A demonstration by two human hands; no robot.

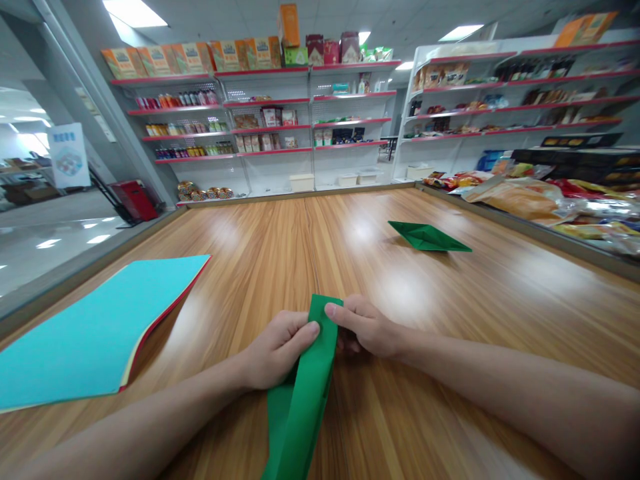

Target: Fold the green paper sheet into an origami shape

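A folded strip of green paper runs from the lower edge of the view up to the middle, above the wooden table. My left hand grips its left side, thumb lying on top and the other fingers hidden behind. Close to the paper's far end, my right hand pinches the right edge, its thumb on the upper face. The near end of the paper spreads into more than one layer and leaves the view at the bottom. Farther off to the right, a folded green paper boat rests on the table, touched by neither hand.
A stack of coloured paper sheets, light blue on top, lies at the left of the wooden table. Packaged snacks are heaped beyond the right edge. Stocked shelves stand behind, and a red cart is at the left.
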